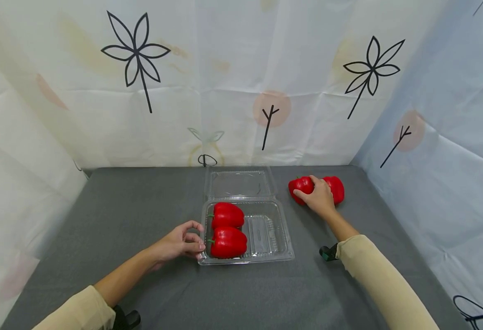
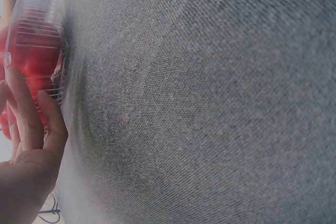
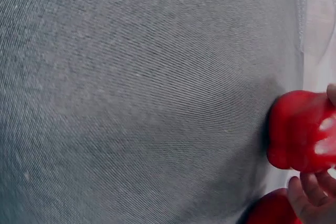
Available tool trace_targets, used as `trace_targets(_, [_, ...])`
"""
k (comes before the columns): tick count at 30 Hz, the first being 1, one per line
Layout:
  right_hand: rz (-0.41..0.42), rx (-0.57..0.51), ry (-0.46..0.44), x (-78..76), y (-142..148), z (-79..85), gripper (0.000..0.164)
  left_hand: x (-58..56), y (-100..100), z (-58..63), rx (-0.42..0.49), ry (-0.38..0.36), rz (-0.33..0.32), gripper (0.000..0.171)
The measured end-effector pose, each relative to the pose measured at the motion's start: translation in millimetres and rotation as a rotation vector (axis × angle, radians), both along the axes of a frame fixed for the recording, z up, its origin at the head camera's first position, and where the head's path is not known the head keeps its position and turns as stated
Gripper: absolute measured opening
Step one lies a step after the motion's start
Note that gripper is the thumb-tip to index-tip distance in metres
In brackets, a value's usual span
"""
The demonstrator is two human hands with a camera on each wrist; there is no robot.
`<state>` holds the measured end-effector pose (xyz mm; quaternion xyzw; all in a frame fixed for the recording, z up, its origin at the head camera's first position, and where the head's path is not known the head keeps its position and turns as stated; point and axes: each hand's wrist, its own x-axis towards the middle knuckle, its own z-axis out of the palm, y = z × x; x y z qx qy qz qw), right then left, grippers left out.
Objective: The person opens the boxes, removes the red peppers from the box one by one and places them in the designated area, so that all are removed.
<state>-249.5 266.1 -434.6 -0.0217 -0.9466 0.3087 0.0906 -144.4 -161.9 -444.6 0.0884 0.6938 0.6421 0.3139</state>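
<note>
Two red bell peppers (image 1: 227,215) lie one behind the other in the left half of a clear plastic clamshell container (image 1: 283,245), stems to the left. My left hand (image 1: 183,241) holds the container's left rim; in the left wrist view its fingers (image 2: 29,124) lie against the ribbed side wall. At the back right, my right hand (image 1: 321,198) grips a red bell pepper (image 1: 300,184) from above, thumb and fingers spread around it. Another red bell pepper (image 1: 337,189) lies just right of that hand. The right wrist view shows the gripped pepper (image 3: 296,129) by the fingertips.
The container's lid (image 1: 239,183) is folded back flat behind it. A grey cloth (image 1: 142,197) covers the table. Patterned fabric walls (image 1: 225,68) enclose the back and both sides.
</note>
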Motion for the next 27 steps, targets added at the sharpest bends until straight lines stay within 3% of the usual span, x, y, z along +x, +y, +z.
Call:
trace_targets(15, [0.003, 0.075, -0.058, -2.0, 0.7, -0.2, 0.076, -1.8, 0.1, -4.6, 0.017, 0.007, -0.001, 0.049])
trace_targets(27, [0.025, 0.121, -0.118, 0.3, 1.5, 11.4, 0.082, -1.5, -0.8, -1.5, 0.019, -0.006, -0.006, 0.050])
